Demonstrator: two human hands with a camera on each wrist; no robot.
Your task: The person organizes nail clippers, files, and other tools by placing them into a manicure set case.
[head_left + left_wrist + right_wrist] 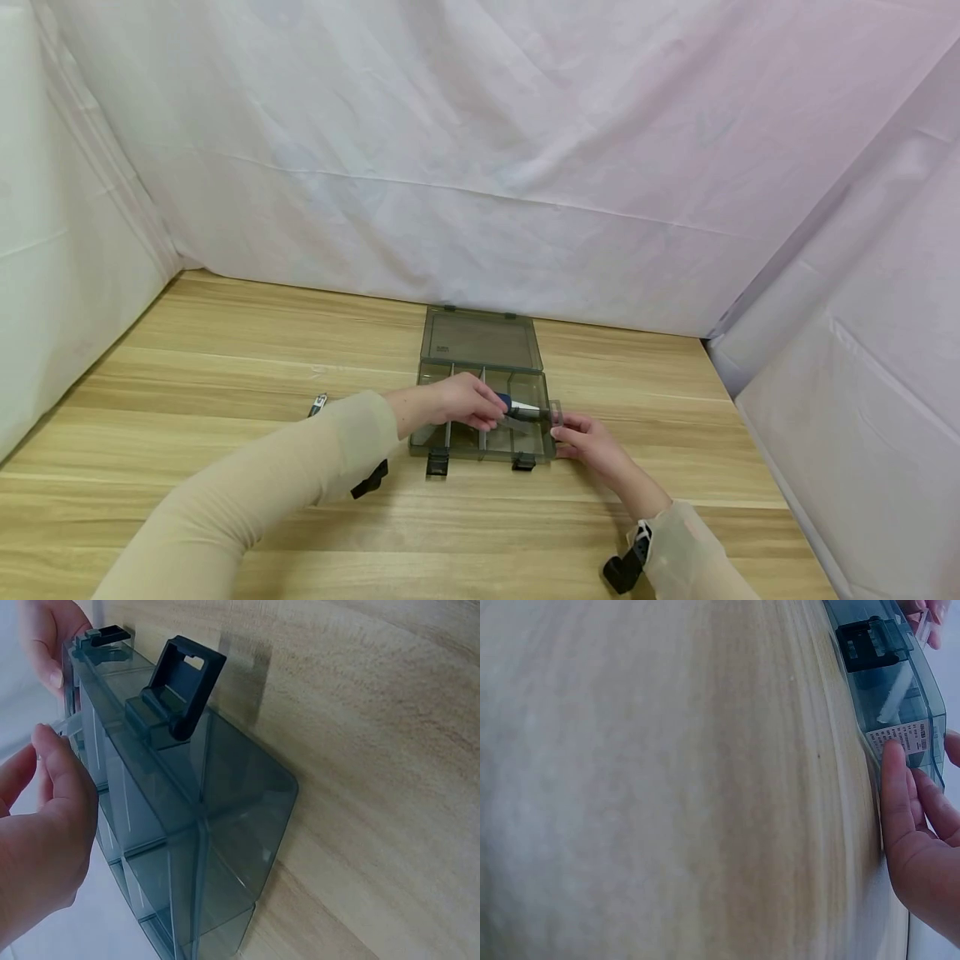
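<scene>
A smoky clear compartment box lies open on the wooden table, its lid folded back flat. My left hand reaches over the box and pinches a blue-and-white pen-like tool above the right-hand compartments. My right hand pinches the box's right wall near the front corner. In the left wrist view the box and one black latch show close up, with the left hand beside them. The right wrist view has the right hand on the box by a white label.
A small metal clipper-like item lies on the table left of the box, partly behind my left sleeve. White cloth walls close in the back and both sides. Two black latches hang off the box's front edge.
</scene>
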